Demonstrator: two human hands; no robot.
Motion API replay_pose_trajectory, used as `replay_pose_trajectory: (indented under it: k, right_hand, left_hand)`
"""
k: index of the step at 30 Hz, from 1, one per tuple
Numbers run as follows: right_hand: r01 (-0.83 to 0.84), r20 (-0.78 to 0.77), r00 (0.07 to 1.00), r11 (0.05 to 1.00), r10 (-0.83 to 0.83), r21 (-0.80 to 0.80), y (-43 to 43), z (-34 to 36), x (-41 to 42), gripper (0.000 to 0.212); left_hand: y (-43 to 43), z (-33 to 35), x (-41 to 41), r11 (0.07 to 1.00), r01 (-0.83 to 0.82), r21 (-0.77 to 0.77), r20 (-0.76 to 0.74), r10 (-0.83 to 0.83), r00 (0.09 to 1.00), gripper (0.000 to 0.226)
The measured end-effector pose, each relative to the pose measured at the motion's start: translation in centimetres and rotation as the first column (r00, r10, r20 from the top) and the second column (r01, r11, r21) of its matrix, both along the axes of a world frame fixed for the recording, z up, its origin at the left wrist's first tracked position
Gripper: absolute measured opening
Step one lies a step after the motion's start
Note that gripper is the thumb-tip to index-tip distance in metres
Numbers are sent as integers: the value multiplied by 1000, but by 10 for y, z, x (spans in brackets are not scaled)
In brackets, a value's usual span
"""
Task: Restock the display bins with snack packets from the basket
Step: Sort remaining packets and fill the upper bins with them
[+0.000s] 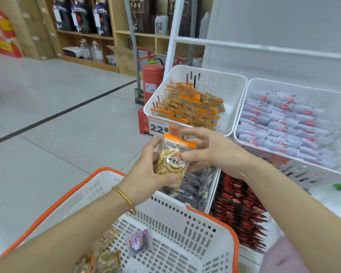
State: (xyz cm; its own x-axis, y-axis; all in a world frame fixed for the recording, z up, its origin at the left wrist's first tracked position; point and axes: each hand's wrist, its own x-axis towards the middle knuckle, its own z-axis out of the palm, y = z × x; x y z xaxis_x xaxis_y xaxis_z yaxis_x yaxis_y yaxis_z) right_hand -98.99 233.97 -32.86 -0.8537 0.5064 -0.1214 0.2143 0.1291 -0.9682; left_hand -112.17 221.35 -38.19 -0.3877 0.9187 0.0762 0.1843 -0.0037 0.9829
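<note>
Orange-topped clear biscuit packet (pixel 173 160) hung above the basket's (pixel 185 239) far rim, the left hand (pixel 146 174) gripping its lower half and the right hand (pixel 211 148) pinching its side. Slick film could slip mid-transfer and land among the dark packets (pixel 197 186) below, missing the matching white bin (pixel 239 103) behind.

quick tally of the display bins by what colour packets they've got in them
orange-topped packets: 1 bin
pale packets with red labels: 1 bin
dark packets: 1 bin
red packets: 1 bin
Total: 4 bins
</note>
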Motion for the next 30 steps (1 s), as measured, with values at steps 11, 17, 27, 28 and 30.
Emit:
replay_pose_trajectory:
  k: [11, 17, 27, 28, 30]
  right_hand:
    - [515, -234, 855, 704, -463, 489, 138, 82, -9, 19]
    - [283, -70, 759, 231, -648, 931, 222, 60, -58, 21]
    - [163, 232, 761, 524, -606, 836, 270, 22, -90, 24]
    - [147, 265, 769, 564, -582, 813, 268, 21, -91, 26]
    - [165, 318, 784, 674, -533, 720, 262, 22, -93, 27]
  left_hand:
    - [161, 54, -18, 983, -136, 121, -549, 180, 816, 87]
    - [204, 32, -33, 991, -113, 76, -858, 122, 499, 67]
    - [211, 17, -38, 991, -109, 83, -884, 123, 451, 65]
    - [211, 17, -37, 991, -103, 80, -883, 119, 455, 63]
    - [211, 18, -37, 992, -96, 80, -874, 116, 472, 54]
